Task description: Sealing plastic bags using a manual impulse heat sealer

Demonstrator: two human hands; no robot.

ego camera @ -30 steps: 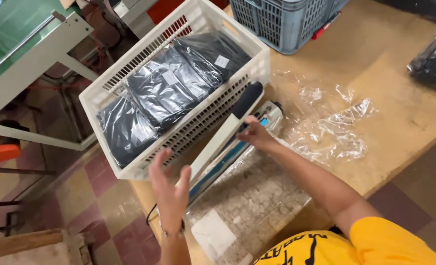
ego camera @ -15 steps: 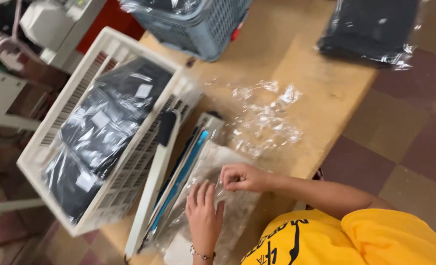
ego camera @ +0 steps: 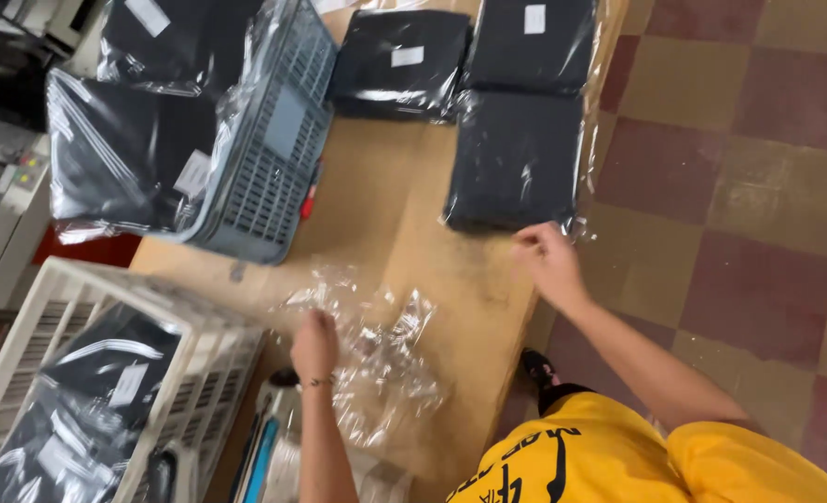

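My right hand (ego camera: 548, 263) reaches out to the near edge of a black garment sealed in a clear bag (ego camera: 516, 158) at the table's right side; its fingers are bent and blurred, just at the bag's loose corner. My left hand (ego camera: 315, 345) rests with curled fingers on the edge of a heap of crumpled clear plastic bags (ego camera: 385, 368) on the wooden table (ego camera: 385, 214). Whether it grips the plastic is unclear. Two more bagged black garments (ego camera: 399, 61) (ego camera: 530, 42) lie further back.
A grey plastic basket (ego camera: 278, 163) holding bagged black garments (ego camera: 124, 154) stands at the back left. A white slatted crate (ego camera: 54, 312) with more packs sits at the near left, beside a heat sealer (ego camera: 269, 447). Chequered floor tiles (ego camera: 739, 186) lie right of the table edge.
The view has swung right, from the crate and sealer towards the far packs. My right hand left the plastic at the sealer and stretched to the black pack; my left hand moved onto the clear bags.
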